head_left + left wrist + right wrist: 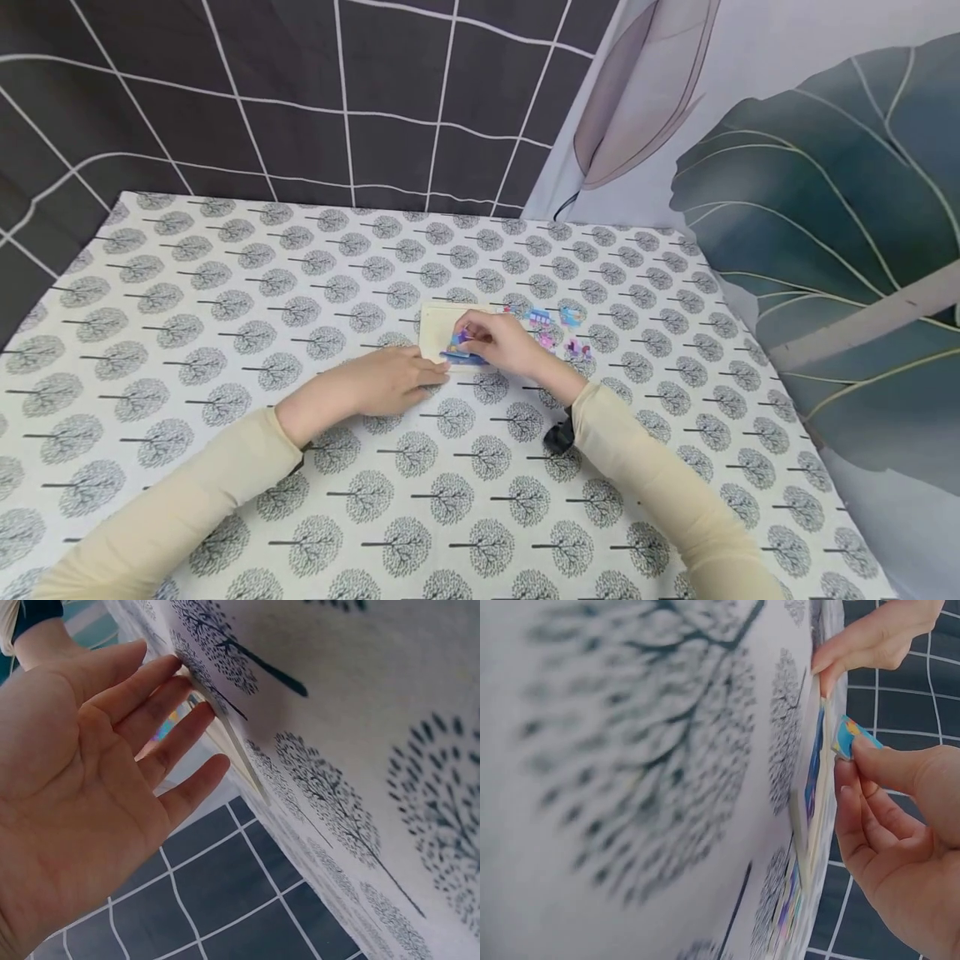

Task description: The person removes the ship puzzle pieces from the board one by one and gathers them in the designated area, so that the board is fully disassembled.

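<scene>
A pale wooden puzzle tray (433, 320) lies flat on the patterned tablecloth, with blue-purple puzzle pieces (467, 360) along its near side. My right hand (502, 340) is over the tray. Between thumb and fingers it pinches a small blue puzzle piece (847, 737) with yellow-orange marks, raised off the tray in the right wrist view. My left hand (393, 380) rests at the tray's near left corner. In the left wrist view its fingers (184, 791) are fairly straight, and their tips touch the tray's edge (244, 761). Part of the tray is hidden behind my right hand.
Several loose colourful puzzle pieces lie right of the tray, among them a blue-purple piece (539, 317), a light blue piece (570, 316) and a pink-purple piece (576, 347). The tablecloth (300, 275) has a tree print. A dark gridded curtain (285, 75) hangs behind the table.
</scene>
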### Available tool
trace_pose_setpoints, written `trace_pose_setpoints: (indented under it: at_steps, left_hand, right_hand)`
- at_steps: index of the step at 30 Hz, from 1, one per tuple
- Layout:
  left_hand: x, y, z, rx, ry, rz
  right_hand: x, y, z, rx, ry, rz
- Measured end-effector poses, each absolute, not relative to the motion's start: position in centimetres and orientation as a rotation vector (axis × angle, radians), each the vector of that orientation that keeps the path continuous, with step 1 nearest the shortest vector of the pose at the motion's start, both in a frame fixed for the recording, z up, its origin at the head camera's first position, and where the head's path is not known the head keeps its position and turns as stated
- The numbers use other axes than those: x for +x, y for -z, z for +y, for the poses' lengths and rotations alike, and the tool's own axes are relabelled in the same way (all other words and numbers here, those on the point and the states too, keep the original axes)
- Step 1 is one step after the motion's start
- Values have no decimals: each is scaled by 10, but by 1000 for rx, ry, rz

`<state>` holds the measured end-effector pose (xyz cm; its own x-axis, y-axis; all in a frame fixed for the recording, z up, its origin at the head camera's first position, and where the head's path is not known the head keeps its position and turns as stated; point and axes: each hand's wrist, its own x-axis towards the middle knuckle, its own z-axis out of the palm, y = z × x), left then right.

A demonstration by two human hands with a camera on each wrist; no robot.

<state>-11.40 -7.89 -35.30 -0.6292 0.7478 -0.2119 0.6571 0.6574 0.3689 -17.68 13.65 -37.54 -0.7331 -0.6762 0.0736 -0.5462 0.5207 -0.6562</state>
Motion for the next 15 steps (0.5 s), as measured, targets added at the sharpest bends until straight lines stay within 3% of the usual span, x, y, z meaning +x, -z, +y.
trace_pose_setpoints:
  at_steps: [15]
  left_hand:
    - [-113,356,-82,1118,-416,2551]
  right_hand:
    - [-168,371,170,-934,1061,2624]
